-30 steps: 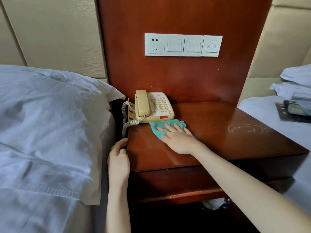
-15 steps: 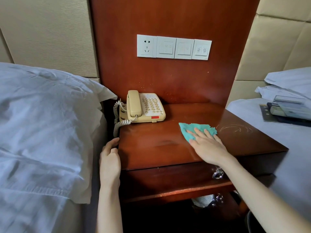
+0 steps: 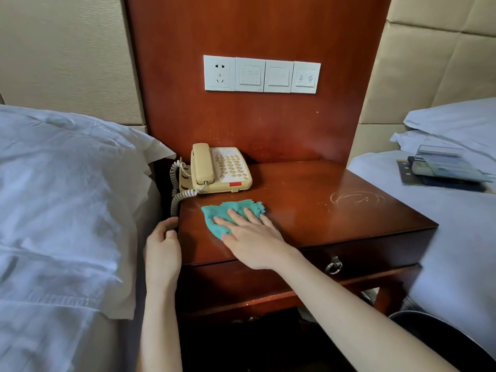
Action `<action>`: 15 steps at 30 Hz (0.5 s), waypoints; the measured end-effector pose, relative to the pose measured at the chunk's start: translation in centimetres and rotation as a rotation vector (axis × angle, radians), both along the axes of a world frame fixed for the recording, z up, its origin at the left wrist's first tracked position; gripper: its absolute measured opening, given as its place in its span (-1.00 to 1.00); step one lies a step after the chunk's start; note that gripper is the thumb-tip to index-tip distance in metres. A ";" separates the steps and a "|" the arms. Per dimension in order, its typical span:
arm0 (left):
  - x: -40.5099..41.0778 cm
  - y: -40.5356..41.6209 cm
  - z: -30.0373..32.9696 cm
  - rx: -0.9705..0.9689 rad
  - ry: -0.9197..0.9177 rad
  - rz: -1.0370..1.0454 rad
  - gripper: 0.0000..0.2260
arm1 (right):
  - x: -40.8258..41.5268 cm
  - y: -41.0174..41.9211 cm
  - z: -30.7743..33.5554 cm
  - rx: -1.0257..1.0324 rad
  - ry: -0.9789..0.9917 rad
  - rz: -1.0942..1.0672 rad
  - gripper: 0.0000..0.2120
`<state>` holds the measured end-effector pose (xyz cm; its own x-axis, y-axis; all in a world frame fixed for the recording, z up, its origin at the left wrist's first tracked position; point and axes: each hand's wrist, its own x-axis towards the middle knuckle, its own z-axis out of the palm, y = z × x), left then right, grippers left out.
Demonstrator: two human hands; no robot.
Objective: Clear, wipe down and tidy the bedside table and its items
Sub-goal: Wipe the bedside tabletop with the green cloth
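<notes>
Head view showed, nearest, the left hand point(image 3: 163, 248) curled over the left front corner of the dark red-brown wooden bedside desk point(image 3: 322, 210), its grip closed lightly on that edge as a brace. Just beyond, the right hand point(image 3: 252, 232) lay flat with spread fingers, its grip released, pressing a crumpled teal microfibre cloth point(image 3: 228, 210) onto the desk's left front area. By my reading the wiping step was in hand, with clearing mostly done. Behind the cloth, close but apart, sat a cream push-button telephone point(image 3: 221, 170) with a coiled cord. To the right, well apart, a pale ring-shaped mark point(image 3: 355, 197) remained on the wood. Next, the cloth likely needed sweeping right across that ring with firm pressure, then around the telephone.
</notes>
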<state>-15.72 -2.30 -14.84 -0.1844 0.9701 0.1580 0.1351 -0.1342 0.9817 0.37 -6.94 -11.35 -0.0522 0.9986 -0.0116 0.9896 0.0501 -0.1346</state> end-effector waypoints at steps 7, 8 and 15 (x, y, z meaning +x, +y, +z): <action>0.0 -1.0 0.6 0.207 0.442 0.034 -0.70 | 7.0 -2.7 -0.8 0.066 -0.036 -0.130 -0.54; 0.3 -1.2 0.8 0.222 0.538 0.020 -0.71 | 8.3 -3.5 -1.0 0.079 -0.039 -0.155 -0.54; 3.6 -2.2 2.1 0.351 1.007 -0.066 -0.73 | 15.1 -7.8 -1.9 0.129 -0.035 -0.264 -0.52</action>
